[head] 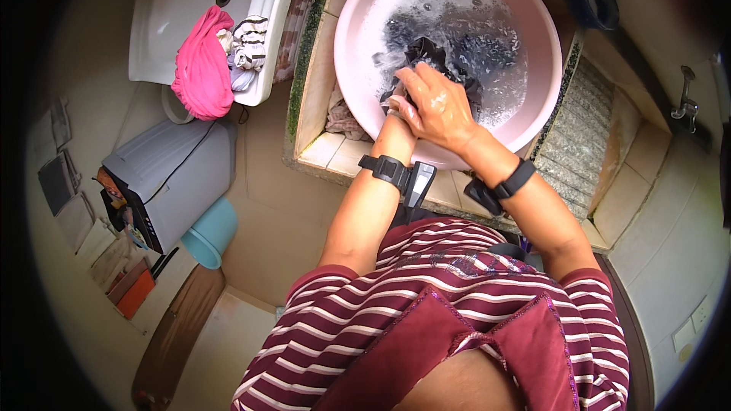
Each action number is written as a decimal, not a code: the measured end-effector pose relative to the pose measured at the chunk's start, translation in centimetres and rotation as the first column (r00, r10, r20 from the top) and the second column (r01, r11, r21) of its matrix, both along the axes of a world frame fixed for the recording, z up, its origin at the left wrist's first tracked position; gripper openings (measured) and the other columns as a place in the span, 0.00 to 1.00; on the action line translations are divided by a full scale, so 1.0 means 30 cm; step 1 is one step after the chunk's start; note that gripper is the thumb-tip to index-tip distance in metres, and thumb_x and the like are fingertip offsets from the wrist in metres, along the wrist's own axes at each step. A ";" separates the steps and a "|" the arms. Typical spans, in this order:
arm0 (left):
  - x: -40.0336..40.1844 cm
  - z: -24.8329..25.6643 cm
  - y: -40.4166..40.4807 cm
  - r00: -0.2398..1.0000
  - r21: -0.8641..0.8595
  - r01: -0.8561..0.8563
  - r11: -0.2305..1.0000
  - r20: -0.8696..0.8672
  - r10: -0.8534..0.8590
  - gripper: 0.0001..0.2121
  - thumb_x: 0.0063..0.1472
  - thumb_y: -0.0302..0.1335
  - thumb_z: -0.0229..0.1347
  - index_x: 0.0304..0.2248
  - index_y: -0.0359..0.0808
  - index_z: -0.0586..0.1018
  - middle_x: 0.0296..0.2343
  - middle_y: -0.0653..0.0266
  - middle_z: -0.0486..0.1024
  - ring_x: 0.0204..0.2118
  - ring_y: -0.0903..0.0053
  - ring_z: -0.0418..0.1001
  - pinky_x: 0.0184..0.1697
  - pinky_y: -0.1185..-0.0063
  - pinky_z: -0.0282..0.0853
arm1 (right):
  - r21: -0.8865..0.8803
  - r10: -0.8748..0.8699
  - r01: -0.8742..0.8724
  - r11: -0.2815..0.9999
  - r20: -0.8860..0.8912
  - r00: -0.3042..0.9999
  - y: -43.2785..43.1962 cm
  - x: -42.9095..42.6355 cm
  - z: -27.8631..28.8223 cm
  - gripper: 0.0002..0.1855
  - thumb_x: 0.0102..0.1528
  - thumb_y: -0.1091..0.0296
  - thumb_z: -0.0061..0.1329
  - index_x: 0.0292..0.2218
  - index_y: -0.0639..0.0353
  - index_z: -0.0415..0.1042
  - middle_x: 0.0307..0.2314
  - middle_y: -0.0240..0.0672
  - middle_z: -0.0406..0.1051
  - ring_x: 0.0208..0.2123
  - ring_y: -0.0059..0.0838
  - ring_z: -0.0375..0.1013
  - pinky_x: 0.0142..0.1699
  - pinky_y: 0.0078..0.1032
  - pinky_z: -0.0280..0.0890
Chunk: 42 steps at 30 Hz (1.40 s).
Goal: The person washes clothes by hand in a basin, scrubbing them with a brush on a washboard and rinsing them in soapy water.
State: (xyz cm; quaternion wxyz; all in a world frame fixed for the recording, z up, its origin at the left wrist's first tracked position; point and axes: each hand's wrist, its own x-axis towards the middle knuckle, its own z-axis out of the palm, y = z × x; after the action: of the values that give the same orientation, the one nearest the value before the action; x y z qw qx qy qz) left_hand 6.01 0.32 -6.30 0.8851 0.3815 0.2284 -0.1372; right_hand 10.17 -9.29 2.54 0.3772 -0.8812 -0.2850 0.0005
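Observation:
A pale pink plastic basin [348, 63] holds sudsy grey water. Dark wet cloth [427, 52] bunches up out of the water around both hands. My right hand [437, 100], wet with foam, lies across the top with its fingers curled over the cloth and my left hand. Of my left hand [401, 107] only a small part shows; its fingers are hidden beneath the right hand and the cloth. More dark fabric spreads under the water, partly veiled by foam. A black strap with a device [394, 174] sits on my left wrist, and another black band [514, 178] circles the right.
The basin rests in a tiled sink [322, 148] beside a ribbed stone washboard [582, 131]. Pink cloth [204, 68] and striped cloth [250, 43] hang over a white washbasin [171, 40]. A grey washing machine [171, 165] and a turquoise bucket [214, 234] stand left. Metal taps [685, 103] are right.

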 end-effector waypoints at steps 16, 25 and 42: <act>0.047 -0.042 -0.051 0.903 0.885 0.327 0.332 -0.189 -0.385 0.32 0.54 0.28 0.66 0.58 0.38 0.70 0.45 0.45 0.73 0.50 0.54 0.73 0.54 0.68 0.68 | -0.627 -0.420 0.007 0.779 -0.513 0.748 -0.352 0.117 -0.428 0.24 0.54 0.75 0.48 0.52 0.52 0.69 0.42 0.56 0.74 0.46 0.58 0.73 0.53 0.46 0.67; 0.030 0.003 -0.004 0.995 -0.134 0.092 0.987 -0.021 -0.096 0.18 0.71 0.42 0.43 0.49 0.41 0.75 0.47 0.64 0.75 0.53 0.71 0.70 0.63 0.71 0.59 | -0.132 0.025 -0.036 0.991 -0.083 0.996 -0.018 -0.028 0.062 0.11 0.49 0.62 0.56 0.31 0.56 0.71 0.25 0.38 0.71 0.31 0.41 0.75 0.31 0.40 0.71; 0.051 -0.053 -0.100 0.814 0.926 0.377 -0.020 -0.342 -0.469 0.33 0.56 0.26 0.63 0.61 0.41 0.66 0.48 0.40 0.66 0.50 0.46 0.69 0.53 0.64 0.69 | -0.637 -0.362 -0.039 0.770 -0.487 0.795 -0.288 0.110 -0.361 0.24 0.58 0.73 0.44 0.56 0.53 0.69 0.50 0.55 0.71 0.50 0.55 0.72 0.55 0.42 0.68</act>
State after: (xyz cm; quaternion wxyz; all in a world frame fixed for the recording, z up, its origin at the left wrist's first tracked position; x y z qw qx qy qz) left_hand 7.55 -2.67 -7.88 0.3385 0.9134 0.1014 -0.2022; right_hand 13.46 -17.94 -8.28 0.1350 -0.9326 -0.0576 0.3298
